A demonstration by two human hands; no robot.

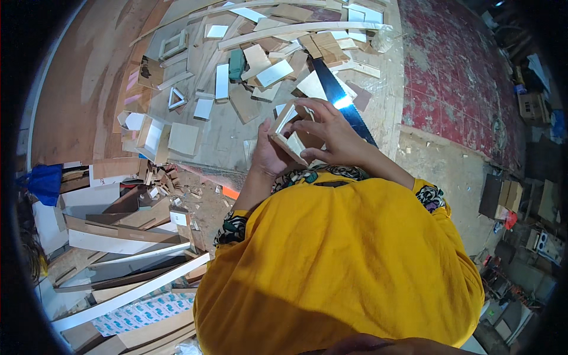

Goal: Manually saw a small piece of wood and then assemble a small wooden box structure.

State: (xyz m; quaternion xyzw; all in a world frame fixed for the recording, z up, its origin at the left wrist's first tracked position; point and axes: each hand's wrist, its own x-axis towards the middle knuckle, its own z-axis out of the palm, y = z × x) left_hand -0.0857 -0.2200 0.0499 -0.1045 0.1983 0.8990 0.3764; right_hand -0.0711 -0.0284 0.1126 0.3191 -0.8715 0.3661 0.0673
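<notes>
In front of my chest I hold a small open-sided wooden box frame [286,145], made of thin light boards and tilted. My left hand [269,155] grips its left side, with the thumb up along the edge. From the right, the curled fingers and thumb of my right hand [334,131] hold the frame's far and near edges. Part of the frame is hidden behind the fingers. Just beyond my right hand, a handsaw [343,102] lies with its shiny, toothed blade slanting toward my forearm.
Wood offcuts [274,73] cover the worktable [204,131], among them a green block-like object [236,64], a triangular frame [176,98] and a long pale strip [296,31]. Boards [124,234] are heaped on the floor at lower left, near a blue bag [44,184]. Boxes [502,196] stand at right.
</notes>
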